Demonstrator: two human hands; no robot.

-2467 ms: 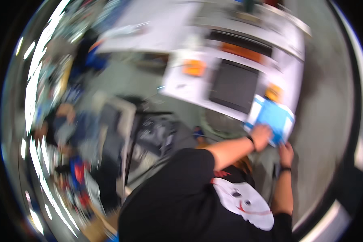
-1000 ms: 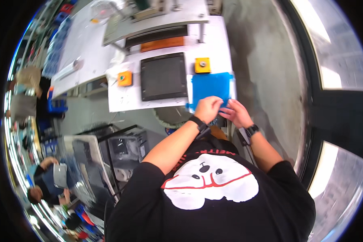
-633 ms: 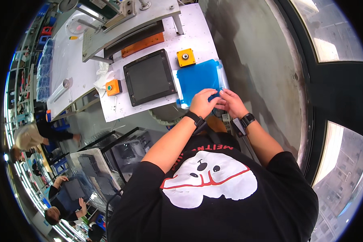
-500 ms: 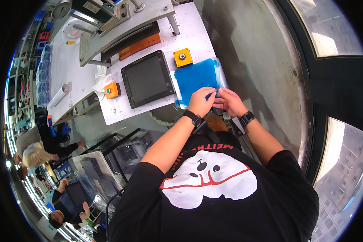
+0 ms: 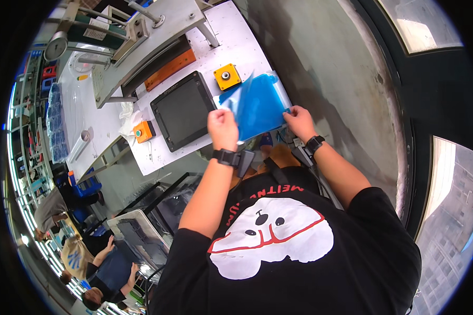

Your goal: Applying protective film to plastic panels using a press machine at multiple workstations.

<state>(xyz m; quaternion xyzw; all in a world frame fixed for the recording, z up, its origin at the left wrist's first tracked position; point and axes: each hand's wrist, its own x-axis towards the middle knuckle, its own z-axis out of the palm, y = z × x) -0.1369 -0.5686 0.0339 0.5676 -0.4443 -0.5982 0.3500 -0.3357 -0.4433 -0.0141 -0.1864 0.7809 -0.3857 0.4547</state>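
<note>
A bright blue sheet (image 5: 268, 105) lies at the right end of the white table. My right hand (image 5: 301, 124) pinches its right edge between thumb and fingers. Closed in a fist, my left hand (image 5: 222, 128) grips a thin clear film (image 5: 243, 101) at the sheet's left side. That film stands partly raised and curled off the blue surface, blurred by motion. Just left of the sheet, a black flat fixture with a raised frame (image 5: 181, 113) rests on the table, near my left hand but apart from it.
A yellow button box (image 5: 227, 77) sits behind the sheet, and an orange one (image 5: 143, 132) left of the fixture. A metal press (image 5: 142, 50) stands at the back. The wall (image 5: 331, 79) runs along the right. Co-workers, one a person in black (image 5: 108, 275), are at lower left.
My hands have parted from the sheet's near right corner. The left moved leftward, drawing the clear film up and across; the right stayed at the right edge.
</note>
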